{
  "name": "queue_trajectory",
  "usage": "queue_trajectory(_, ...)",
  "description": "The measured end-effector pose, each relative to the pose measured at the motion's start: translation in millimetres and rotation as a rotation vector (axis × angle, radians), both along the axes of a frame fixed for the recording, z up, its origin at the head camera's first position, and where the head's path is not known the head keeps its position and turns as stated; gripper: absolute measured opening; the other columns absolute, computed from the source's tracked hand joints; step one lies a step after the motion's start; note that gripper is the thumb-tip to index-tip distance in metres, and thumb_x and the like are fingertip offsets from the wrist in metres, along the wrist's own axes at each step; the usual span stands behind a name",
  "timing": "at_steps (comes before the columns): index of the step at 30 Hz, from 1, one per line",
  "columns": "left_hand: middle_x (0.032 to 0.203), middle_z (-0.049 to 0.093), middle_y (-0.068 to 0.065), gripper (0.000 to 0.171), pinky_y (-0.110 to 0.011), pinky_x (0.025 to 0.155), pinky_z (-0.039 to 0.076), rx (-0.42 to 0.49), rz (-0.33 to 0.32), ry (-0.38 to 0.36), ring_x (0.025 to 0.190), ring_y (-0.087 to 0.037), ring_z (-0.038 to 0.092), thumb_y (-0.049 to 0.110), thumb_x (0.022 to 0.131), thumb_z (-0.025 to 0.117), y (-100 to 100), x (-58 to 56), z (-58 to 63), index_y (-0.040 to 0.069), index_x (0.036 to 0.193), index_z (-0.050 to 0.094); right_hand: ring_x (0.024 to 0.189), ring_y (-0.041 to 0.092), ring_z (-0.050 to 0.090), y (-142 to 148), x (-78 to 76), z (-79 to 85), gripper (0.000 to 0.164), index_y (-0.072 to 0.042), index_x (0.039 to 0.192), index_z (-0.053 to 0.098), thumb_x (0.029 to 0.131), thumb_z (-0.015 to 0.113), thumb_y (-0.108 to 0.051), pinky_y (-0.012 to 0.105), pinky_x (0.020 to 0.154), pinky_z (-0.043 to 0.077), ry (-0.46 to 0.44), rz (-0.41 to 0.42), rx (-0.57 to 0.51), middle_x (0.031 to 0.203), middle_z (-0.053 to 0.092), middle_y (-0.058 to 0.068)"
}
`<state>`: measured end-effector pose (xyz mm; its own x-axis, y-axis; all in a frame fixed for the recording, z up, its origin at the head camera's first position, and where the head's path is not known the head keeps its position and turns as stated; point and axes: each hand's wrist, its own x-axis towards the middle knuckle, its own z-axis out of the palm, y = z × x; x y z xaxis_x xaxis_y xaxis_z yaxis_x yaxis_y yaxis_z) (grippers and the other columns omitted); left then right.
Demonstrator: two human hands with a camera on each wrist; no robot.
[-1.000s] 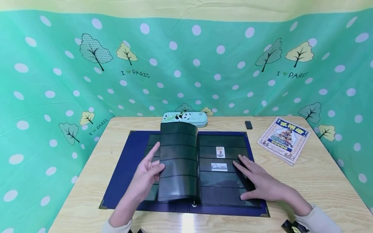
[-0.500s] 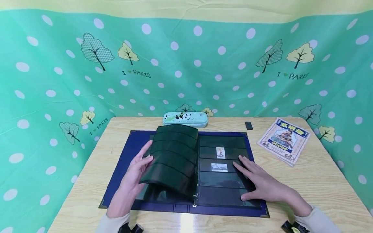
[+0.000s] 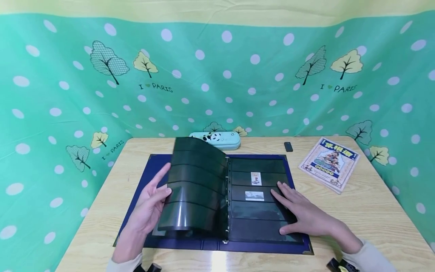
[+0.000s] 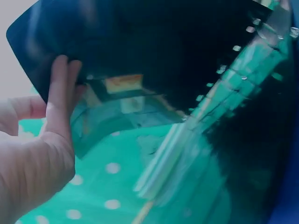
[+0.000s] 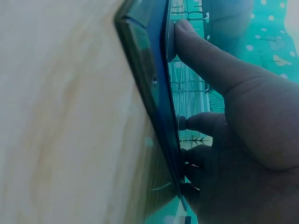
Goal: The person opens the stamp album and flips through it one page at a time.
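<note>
A ring-bound stamp album with a navy blue cover [image 3: 157,160] lies spread on the table. My left hand [image 3: 146,207] holds the outer edge of a raised, curved black page [image 3: 195,185], which leans over the album's left side. In the left wrist view, the thumb and fingers [image 4: 59,88] lie on opposite faces of that page. On the right-hand page [image 3: 258,230] sit two stamps, one upright [image 3: 256,178] and one sideways [image 3: 254,195]. My right hand [image 3: 302,213] rests spread on that page's outer edge; the right wrist view shows its thumb [image 5: 201,49] against the album.
A panda pencil case [image 3: 221,140] stands behind the album. To the back right are a small black object [image 3: 288,146] and a colourful booklet [image 3: 329,164]. A green dotted curtain [image 3: 217,87] hangs round the wooden table [image 3: 272,260].
My left hand has moved left with the black page, which now leans further over the left side and uncovers the binder rings. The right hand has stayed on the right-hand page.
</note>
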<state>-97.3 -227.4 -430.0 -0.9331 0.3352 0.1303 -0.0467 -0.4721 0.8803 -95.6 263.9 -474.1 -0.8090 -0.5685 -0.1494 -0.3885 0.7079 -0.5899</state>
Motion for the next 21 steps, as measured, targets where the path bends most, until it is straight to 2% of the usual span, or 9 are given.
queue_trajectory(3, 0.105, 0.084, 0.000, 0.081, -0.023, 0.092, 0.062, -0.011, 0.002, 0.024, 0.097, -0.007, 0.078, -0.016, 0.109, 0.042, -7.5, 1.1, 2.6, 0.006, 0.178, 0.006, 0.165, 0.060, 0.012, -1.3, 0.5, 0.2, 0.114, -0.011, 0.175, 0.034, 0.089, 0.083, -0.067, 0.082, 0.124, 0.020, -0.005, -0.008, 0.005, 0.183, 0.009, 0.028)
queue_trajectory(5, 0.107, 0.084, 0.000, 0.079, -0.021, 0.093, 0.061, -0.054, 0.044, 0.005, 0.097, -0.006, 0.078, -0.015, 0.109, 0.045, -12.8, -0.3, 2.2, 0.008, 0.178, 0.014, 0.165, 0.060, 0.012, -1.5, 0.7, -0.2, 0.114, -0.011, 0.175, 0.034, 0.089, 0.084, -0.066, 0.082, 0.124, 0.020, -0.003, -0.013, 0.006, 0.183, 0.010, 0.028)
queue_trajectory(7, 0.123, 0.078, 0.007, 0.074, -0.017, 0.093, 0.058, -0.134, 0.110, -0.032, 0.097, -0.004, 0.075, -0.011, 0.110, 0.047, -18.5, -2.7, 0.0, 0.010, 0.178, 0.024, 0.164, 0.060, 0.013, -1.3, 1.1, -0.2, 0.114, -0.011, 0.175, 0.035, 0.088, 0.085, -0.067, 0.082, 0.123, 0.021, 0.005, -0.016, 0.008, 0.183, 0.011, 0.028)
queue_trajectory(9, 0.147, 0.061, 0.011, 0.070, -0.015, 0.094, 0.054, -0.227, 0.173, -0.082, 0.103, -0.001, 0.070, -0.007, 0.111, 0.049, -24.6, -5.0, -2.9, 0.012, 0.176, 0.032, 0.164, 0.060, 0.015, -0.8, 1.4, -0.1, 0.114, -0.011, 0.175, 0.036, 0.088, 0.084, -0.067, 0.082, 0.122, 0.024, 0.014, -0.017, 0.012, 0.183, 0.012, 0.028)
queue_trajectory(12, 0.157, 0.031, 0.003, 0.066, -0.016, 0.093, 0.046, -0.353, 0.225, -0.144, 0.102, -0.003, 0.058, -0.002, 0.112, 0.050, -33.5, -7.1, -7.5, 0.011, 0.175, 0.034, 0.163, 0.060, 0.021, -0.5, 1.3, 0.1, 0.110, -0.013, 0.174, 0.039, 0.089, 0.082, -0.068, 0.081, 0.119, 0.032, 0.044, -0.024, 0.023, 0.182, 0.017, 0.028)
queue_trajectory(16, 0.172, 0.015, -0.004, 0.067, -0.018, 0.099, 0.040, -0.443, 0.217, -0.191, 0.114, -0.006, 0.048, 0.001, 0.113, 0.049, -43.7, -8.5, -14.2, 0.006, 0.176, 0.028, 0.159, 0.057, 0.033, -0.6, -1.0, 0.1, 0.097, -0.012, 0.170, 0.047, 0.095, 0.081, -0.062, 0.078, 0.115, 0.041, 0.115, -0.049, 0.032, 0.179, 0.029, 0.026)
queue_trajectory(21, 0.184, -0.003, -0.006, 0.070, -0.017, 0.104, 0.034, -0.513, 0.169, -0.237, 0.150, -0.018, 0.028, 0.004, 0.113, 0.047, -52.5, -9.3, -22.1, 0.009, 0.178, 0.023, 0.152, 0.057, 0.044, -3.0, -6.0, 1.2, 0.081, -0.010, 0.168, 0.050, 0.102, 0.080, -0.048, 0.076, 0.112, 0.045, 0.155, -0.124, 0.007, 0.171, 0.043, 0.026)
